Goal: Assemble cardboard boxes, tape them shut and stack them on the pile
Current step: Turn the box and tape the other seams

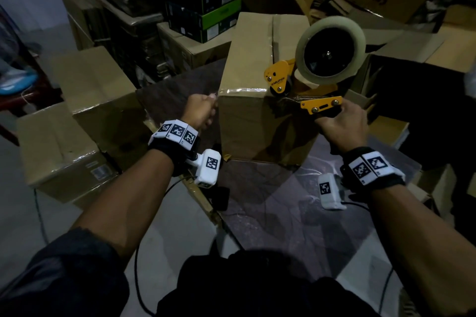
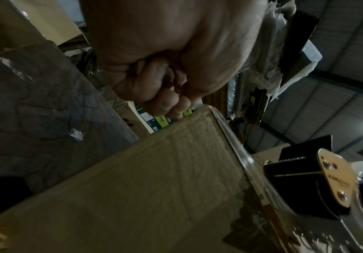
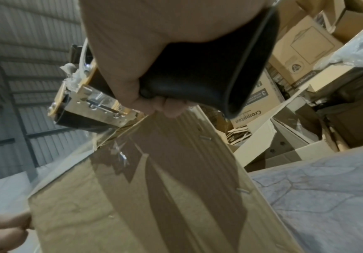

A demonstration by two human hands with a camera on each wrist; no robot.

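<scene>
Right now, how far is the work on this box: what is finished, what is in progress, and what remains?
Done: the box is folded up, flaps closed. In progress: the right hand grips the tape dispenser at the box's near top edge, where a clear tape strip runs; the left hand pinches its free end at the corner. Left: finishing and cutting this strip, then stacking. Whether the centre seam is taped is unclear.

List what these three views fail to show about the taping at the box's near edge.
- Left hand: the head view shows only its back and the left wrist view a closed fist, so whether it pinches a tape end is unclear.
- Tape dispenser: its blade's contact with the cardboard box is hidden behind its yellow plate.
- Right hand: its fingers cover the handle.
- Far box face: hidden in all views.
</scene>
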